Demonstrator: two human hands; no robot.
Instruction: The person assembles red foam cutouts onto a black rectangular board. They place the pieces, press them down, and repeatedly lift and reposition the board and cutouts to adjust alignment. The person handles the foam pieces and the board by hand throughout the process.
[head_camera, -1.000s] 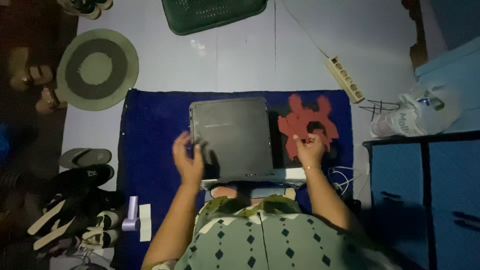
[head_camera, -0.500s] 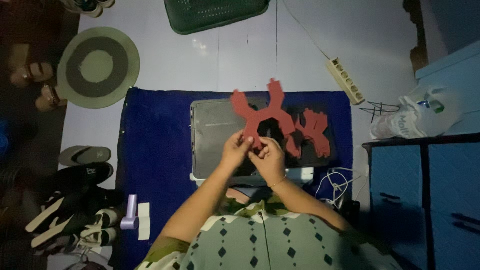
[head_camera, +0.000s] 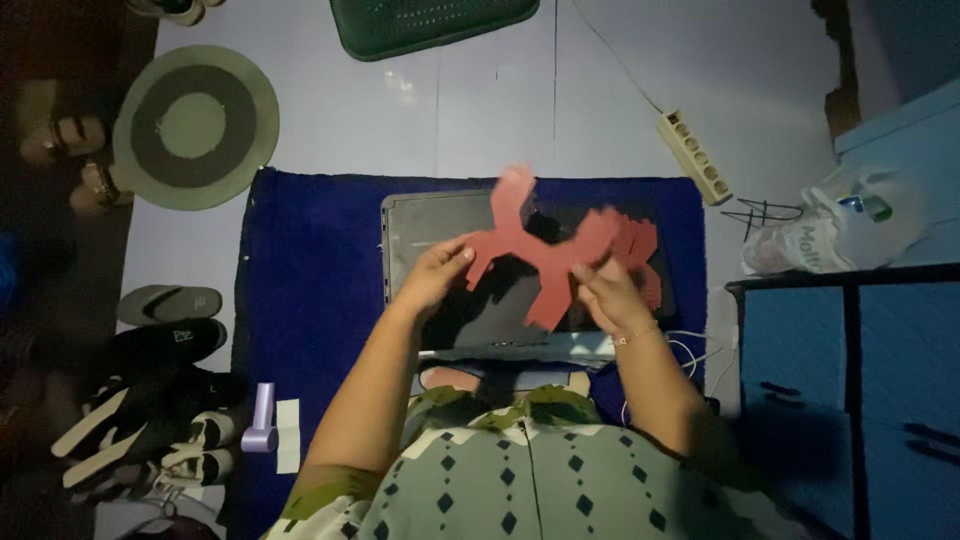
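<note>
Both hands, left hand and right hand, pinch a red paper cutout.

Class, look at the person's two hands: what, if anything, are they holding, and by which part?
Both hands hold a red cut-out shape over the dark board. The left hand pinches a left-side lobe; the right hand grips its right-hand lobes.

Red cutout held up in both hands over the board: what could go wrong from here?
1. The red cutout is thin with narrow arms; the left hand and right hand grip opposite ends, so pulling apart might tear or crease it.
2. It looks motion-blurred, so a flapping arm could fold over.
3. More red pieces lie on the grey board right beneath the right hand; lowering the hands carelessly may scatter them onto the blue mat.
</note>
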